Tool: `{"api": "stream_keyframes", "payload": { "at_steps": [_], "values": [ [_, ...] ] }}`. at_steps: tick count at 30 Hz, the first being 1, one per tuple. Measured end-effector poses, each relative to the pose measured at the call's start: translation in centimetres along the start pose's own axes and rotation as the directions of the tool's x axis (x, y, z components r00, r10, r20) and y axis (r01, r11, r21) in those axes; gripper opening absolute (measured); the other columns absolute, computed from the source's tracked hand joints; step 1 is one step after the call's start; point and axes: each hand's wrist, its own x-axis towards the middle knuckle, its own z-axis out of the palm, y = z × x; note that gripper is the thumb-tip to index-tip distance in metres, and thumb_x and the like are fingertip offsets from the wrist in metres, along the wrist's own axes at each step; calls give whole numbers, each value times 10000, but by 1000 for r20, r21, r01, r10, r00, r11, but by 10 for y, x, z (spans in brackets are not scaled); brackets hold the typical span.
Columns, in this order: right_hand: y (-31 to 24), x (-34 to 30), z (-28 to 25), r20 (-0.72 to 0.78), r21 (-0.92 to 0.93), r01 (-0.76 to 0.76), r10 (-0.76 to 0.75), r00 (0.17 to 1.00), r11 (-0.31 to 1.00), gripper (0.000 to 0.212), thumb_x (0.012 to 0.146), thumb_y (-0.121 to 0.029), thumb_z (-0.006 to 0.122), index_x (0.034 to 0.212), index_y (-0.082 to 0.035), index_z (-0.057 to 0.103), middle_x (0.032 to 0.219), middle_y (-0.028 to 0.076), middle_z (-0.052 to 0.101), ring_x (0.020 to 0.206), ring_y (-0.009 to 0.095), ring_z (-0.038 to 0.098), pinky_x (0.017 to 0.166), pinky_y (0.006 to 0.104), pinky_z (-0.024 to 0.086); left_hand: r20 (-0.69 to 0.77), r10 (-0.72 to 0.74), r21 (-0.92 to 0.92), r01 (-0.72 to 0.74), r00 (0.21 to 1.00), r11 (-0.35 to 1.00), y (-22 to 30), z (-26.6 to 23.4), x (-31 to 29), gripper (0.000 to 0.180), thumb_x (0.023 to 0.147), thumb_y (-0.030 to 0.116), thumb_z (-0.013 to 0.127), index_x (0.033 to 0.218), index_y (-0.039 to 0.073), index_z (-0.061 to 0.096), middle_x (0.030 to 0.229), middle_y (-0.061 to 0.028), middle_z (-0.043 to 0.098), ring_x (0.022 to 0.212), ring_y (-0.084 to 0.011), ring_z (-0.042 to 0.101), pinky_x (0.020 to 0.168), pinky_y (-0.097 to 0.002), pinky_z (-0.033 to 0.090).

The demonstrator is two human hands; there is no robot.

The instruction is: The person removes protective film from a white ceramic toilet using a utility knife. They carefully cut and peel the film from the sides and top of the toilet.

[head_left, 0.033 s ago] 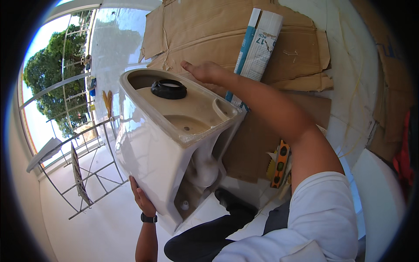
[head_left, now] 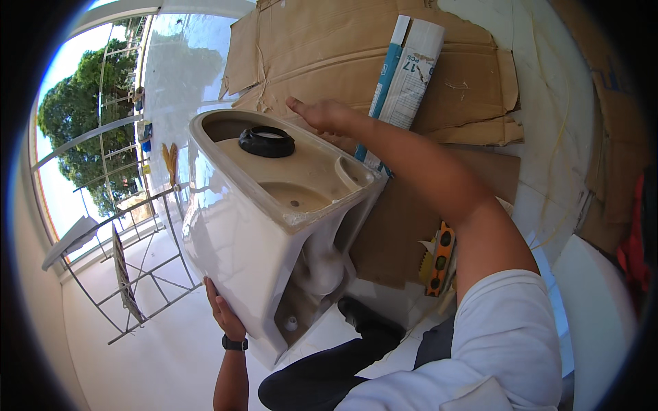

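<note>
A white ceramic toilet bowl [head_left: 236, 233] is tipped over, its unglazed tan base rim facing up. A black rubber ring [head_left: 267, 142] sits on the round outlet inside the base. Flat against the near left side of the bowl lies my left hand [head_left: 225, 316], fingers stretched out, a dark watch at its wrist. My right arm reaches over to the bowl's far right side. There my right hand [head_left: 325, 115] is beside the base rim with its thumb stretched out; its other fingers are mostly hidden. A curved trap pipe [head_left: 324, 270] shows through the bowl's open back.
Flattened cardboard [head_left: 315, 51] covers the floor beyond the bowl, with a long white and teal box [head_left: 404, 75] on it. An orange spirit level [head_left: 440, 260] lies beneath my right arm. Metal scaffold frames [head_left: 147, 274] stand at left, near gloves [head_left: 169, 161]. My bent leg [head_left: 308, 380] is close to the bowl.
</note>
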Motion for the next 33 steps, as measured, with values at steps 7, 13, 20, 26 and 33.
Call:
{"api": "stream_keyframes", "payload": {
  "at_steps": [7,13,20,26,33],
  "values": [
    [9,31,28,20,218,101,-108,994,971,967,886,-912,379,943,-1,695,764,79,575,597,159,476,488,346,365,3,15,-64,-15,1000,998,-2,5,5,690,1118,460,364,1598,-35,323,1696,-185,271,1584,-308,209,1279,-439,159],
    [8,57,5,-232,-518,159,-317,920,840,1077,869,-932,366,1087,55,738,943,170,716,748,310,634,734,441,539,12,26,-51,-25,1000,998,-4,5,6,686,1118,456,368,1597,-33,326,1693,-186,277,1581,-309,220,1276,-439,174],
    [-6,57,15,99,-133,138,-126,987,981,1193,790,-950,483,1383,77,601,1332,255,650,1187,414,634,990,507,509,0,13,-39,-13,1000,999,-8,4,5,684,1116,458,372,1593,-32,338,1693,-182,282,1581,-309,219,1278,-443,164],
    [-16,42,27,-36,27,132,-131,991,991,1113,845,-882,519,1385,88,593,1300,300,641,1158,409,646,968,474,521,1,11,-59,-11,1000,998,-8,4,6,690,1114,466,375,1595,-28,337,1694,-181,278,1582,-305,215,1279,-441,165],
    [-11,55,20,-45,-84,226,-230,972,971,1041,788,-959,470,924,41,724,936,214,686,743,286,621,724,437,525,-1,-14,-62,14,1000,998,-3,6,3,692,1113,474,375,1596,-21,341,1692,-180,283,1581,-306,220,1277,-442,172]
  ]
}}
